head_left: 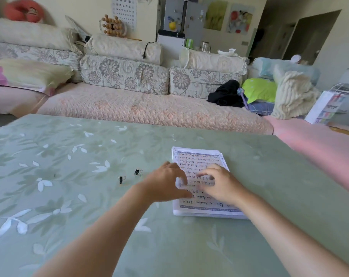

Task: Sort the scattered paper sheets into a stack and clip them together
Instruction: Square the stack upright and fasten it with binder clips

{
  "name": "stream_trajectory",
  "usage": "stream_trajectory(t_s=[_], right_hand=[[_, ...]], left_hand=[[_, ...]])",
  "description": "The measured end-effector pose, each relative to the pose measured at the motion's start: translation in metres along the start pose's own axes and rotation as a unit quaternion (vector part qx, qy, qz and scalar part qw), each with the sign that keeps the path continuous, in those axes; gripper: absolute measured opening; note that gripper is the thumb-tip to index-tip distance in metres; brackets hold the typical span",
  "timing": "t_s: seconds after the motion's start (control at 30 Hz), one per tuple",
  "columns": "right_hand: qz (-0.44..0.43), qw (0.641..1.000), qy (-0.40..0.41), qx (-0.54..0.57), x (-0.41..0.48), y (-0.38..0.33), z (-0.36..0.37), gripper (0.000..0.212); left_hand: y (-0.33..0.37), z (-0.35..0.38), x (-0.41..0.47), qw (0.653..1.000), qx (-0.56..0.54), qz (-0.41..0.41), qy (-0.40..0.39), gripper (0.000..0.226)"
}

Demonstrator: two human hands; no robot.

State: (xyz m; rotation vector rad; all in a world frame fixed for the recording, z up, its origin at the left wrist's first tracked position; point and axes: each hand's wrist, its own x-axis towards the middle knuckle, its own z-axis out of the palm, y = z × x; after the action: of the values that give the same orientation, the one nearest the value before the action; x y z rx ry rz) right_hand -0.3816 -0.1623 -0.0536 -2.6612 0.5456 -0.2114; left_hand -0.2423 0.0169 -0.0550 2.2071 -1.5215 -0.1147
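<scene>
Left hand (165,182) and right hand (219,185), fingers spread, rest on white handwritten paper stack (198,156), small black metal binder clips (137,172) at its 9 o'clock.

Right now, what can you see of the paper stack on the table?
The paper stack is white sheets, roughly squared, edges slightly uneven, lying flat on the green floral tablecloth. The top sheet bears handwritten lines inside a blue patterned border. The left hand touches its left edge; the right hand rests on top. No clip visible.
</scene>
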Motion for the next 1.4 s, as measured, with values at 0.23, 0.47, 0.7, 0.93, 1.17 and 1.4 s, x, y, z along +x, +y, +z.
stream_trajectory(t_s=[0.23, 0.47, 0.7, 0.93, 1.17, 1.4], right_hand=[[-0.082, 0.987, -0.077, -0.111, -0.032, 0.009, 0.000, 0.086], [-0.115, 0.978, -0.060, -0.161, -0.027, 0.022, 0.007, 0.090], [-0.125, 0.973, -0.070, -0.179, -0.022, 0.023, 0.006, 0.075], [-0.136, 0.968, -0.047, -0.203, -0.013, 0.028, 0.011, 0.040], [-0.129, 0.983, -0.019, -0.132, -0.015, 0.023, -0.002, 0.032], [-0.113, 0.980, -0.026, -0.160, -0.024, 0.020, 0.002, 0.055]], left_hand=[[0.020, 0.026, -0.005, 0.989, 0.108, 0.061, -0.080, 0.082], [0.020, 0.035, 0.006, 0.971, 0.163, 0.173, 0.037, 0.046], [0.009, 0.046, 0.016, 0.962, 0.151, 0.198, 0.113, 0.024], [0.001, 0.040, -0.001, 0.983, 0.138, 0.120, -0.017, 0.085], [0.011, 0.039, 0.001, 0.938, 0.219, 0.244, 0.110, 0.068], [0.007, 0.045, 0.014, 0.964, 0.121, 0.166, 0.171, 0.019]])
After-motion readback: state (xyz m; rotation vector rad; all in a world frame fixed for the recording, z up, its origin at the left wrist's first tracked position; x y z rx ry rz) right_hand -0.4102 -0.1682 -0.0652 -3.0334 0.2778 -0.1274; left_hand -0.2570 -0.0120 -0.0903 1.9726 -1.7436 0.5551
